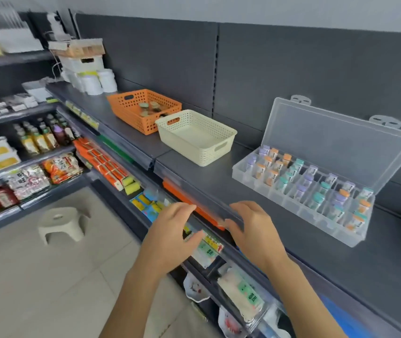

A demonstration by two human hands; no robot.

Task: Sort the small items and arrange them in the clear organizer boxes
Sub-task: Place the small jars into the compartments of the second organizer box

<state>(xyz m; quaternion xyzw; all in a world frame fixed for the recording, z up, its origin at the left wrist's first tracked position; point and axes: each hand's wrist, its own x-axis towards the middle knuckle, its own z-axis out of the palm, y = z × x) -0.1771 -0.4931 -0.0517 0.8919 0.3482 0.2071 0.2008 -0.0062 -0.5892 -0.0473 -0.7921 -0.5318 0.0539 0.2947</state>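
Note:
A clear organizer box (348,236) stands on the dark shelf (219,181) at the right, its lid (336,140) open and leaning on the back panel. Its compartments hold several small bottles (299,176) with orange, purple and teal caps. An orange basket (131,108) further left holds a few small jars (149,108). A cream basket (195,136) beside it looks empty. My left hand (172,230) and my right hand (250,228) hover in front of the shelf edge, fingers loosely curled, holding nothing.
White containers (92,81) stand at the shelf's far left. Lower shelves carry packaged goods, sponges (131,186) and bottles (43,137). A small beige stool (60,224) sits on the tiled floor. An orange price strip (206,215) runs along the shelf edge.

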